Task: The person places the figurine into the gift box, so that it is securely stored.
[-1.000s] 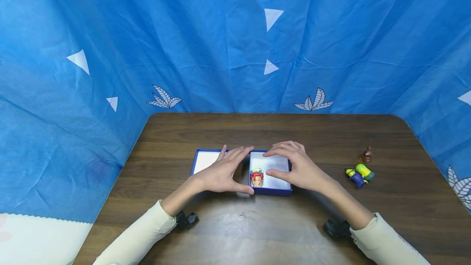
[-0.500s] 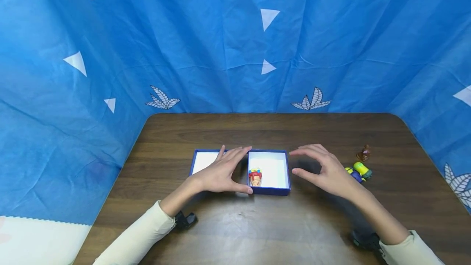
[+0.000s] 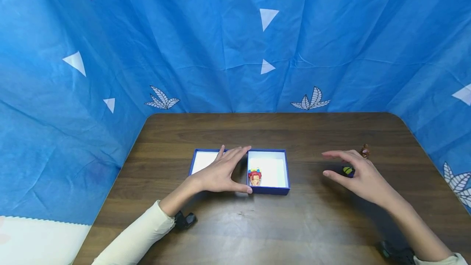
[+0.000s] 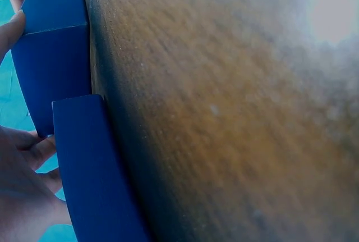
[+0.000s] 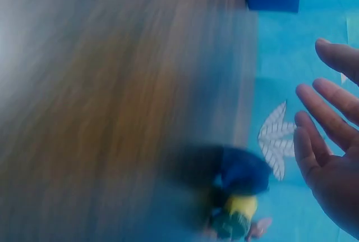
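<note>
My left hand [image 3: 217, 175] spans the left side of a shallow blue box [image 3: 270, 190] with a white inside, thumb at the near corner and fingers at the far one. A small red, yellow and blue toy figure [image 3: 254, 177] lies in the box's near left corner. To the right, my right hand [image 3: 362, 177] hovers with fingers apart and holds nothing. Beside its fingers a purple and yellow toy figure [image 3: 348, 171] is partly hidden by the hand. A brown toy figure [image 3: 365, 151] stands just beyond. In the right wrist view a blue and yellow toy [image 5: 241, 202] is blurred.
Left of the box, partly under my left hand, lies a second blue-edged white tray or lid [image 3: 204, 160]. The brown wooden table [image 3: 279, 232] reaches a blue patterned curtain [image 3: 228, 52] at the back and sides.
My right hand has moved right, from over the box to the toy figures, and now covers the yellow-green one. My left hand stays at the box.
</note>
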Tool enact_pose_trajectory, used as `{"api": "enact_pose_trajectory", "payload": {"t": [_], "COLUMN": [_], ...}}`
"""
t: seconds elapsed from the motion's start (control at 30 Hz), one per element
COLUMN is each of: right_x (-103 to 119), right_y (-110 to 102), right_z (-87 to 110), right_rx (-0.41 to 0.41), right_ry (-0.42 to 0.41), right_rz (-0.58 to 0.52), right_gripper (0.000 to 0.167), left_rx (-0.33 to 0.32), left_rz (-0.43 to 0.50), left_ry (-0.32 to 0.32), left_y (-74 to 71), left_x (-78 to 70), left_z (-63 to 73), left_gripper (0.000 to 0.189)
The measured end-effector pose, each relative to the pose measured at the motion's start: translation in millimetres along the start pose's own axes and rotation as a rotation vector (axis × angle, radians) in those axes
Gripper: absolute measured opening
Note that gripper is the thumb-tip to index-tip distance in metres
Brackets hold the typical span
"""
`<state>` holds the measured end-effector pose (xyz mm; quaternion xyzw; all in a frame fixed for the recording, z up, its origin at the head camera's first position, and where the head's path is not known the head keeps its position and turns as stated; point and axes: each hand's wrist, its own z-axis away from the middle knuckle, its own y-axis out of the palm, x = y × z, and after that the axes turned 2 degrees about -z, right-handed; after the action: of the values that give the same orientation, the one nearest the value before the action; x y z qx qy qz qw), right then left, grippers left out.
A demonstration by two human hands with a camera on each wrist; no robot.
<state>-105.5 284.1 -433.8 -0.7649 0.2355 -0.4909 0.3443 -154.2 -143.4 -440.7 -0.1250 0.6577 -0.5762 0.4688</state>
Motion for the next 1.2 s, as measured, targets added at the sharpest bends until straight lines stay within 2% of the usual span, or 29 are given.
{"api": "enact_pose_trajectory", "payload": {"t": [0.27, 0.33, 0.47, 0.6, 0.73, 0.83, 1.0, 1.2], "right_x": [-20, -25, -35, -42, -47, -51, -54, -57], "right_y": [-13, -14, -17, -22, -25, -26, -28, -27], "right_z": [15.0, 17.6, 24.4, 28.6, 30.3, 31.2, 32.5, 29.2], "right_rx": [0.019, 0.022, 0.026, 0.073, 0.136, 0.18, 0.205, 0.177], "right_ry": [0.065, 0.038, -0.075, -0.145, -0.162, -0.142, -0.101, -0.15], "right_rz": [-0.011, 0.001, 0.067, 0.125, 0.237, 0.291, 0.298, 0.297], "right_gripper": [0.056, 0.059, 0.068, 0.075, 0.08, 0.081, 0.084, 0.083], "left_rx": [0.0, 0.0, -0.003, -0.005, -0.001, 0.0, 0.002, 0.001], "left_rz": [0.002, 0.002, 0.003, 0.002, 0.002, 0.003, 0.006, 0.008], "left_ry": [-0.005, -0.008, -0.005, -0.001, -0.003, -0.003, -0.005, -0.009], "left_y": [-0.9, -1.4, -1.7, -0.9, 0.3, 0.8, 1.1, 0.8], "left_x": [-0.3, -0.3, 0.0, 0.4, 0.3, -0.1, -0.2, 0.6], "left_z": [-0.9, -1.0, -1.2, -1.0, -0.2, 0.6, 0.9, 0.5], "left_gripper": [0.125, 0.125, 0.126, 0.125, 0.125, 0.125, 0.126, 0.125]}}
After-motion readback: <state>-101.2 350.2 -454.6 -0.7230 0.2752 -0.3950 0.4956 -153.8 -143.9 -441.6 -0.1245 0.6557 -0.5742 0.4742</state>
